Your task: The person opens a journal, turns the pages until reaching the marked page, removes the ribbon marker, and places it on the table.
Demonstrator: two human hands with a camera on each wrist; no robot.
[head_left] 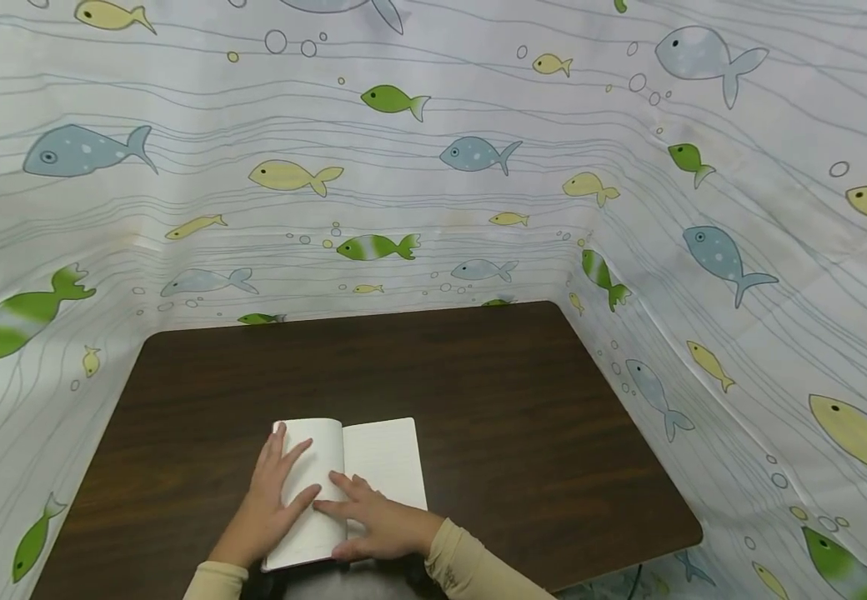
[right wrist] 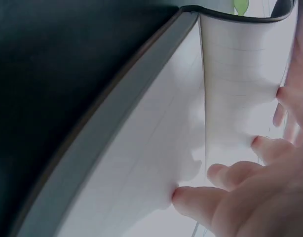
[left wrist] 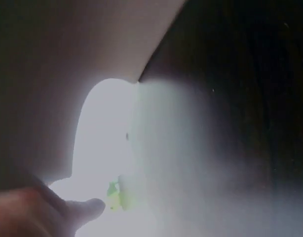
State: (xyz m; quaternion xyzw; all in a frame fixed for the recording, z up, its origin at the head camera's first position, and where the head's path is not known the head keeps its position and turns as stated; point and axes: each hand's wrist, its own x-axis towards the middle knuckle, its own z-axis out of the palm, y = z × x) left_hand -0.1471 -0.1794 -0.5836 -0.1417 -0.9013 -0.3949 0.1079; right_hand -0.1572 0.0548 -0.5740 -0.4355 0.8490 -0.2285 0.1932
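Note:
A notebook [head_left: 384,454] with pale, faintly lined pages lies spread on the dark tabletop. My left hand [head_left: 264,500] rests on its left page, fingers spread and the thumb pointing toward the middle fold. Across the fold lies my right hand [head_left: 384,525], its fingertips touching the left page and the lower part of the book. The right wrist view shows several fingers [right wrist: 201,202] pressing on the pages near the fold, with the thick page block beside them. In the left wrist view, glare and blur hide most of the book; part of the left hand [left wrist: 33,215] shows at lower left.
The brown wood-grain table [head_left: 508,417] extends behind and to the right of the notebook. White curtain-like sheeting [head_left: 418,192] printed with fish surrounds it at the back and sides. A dark cable [head_left: 634,582] hangs below the table's right front edge.

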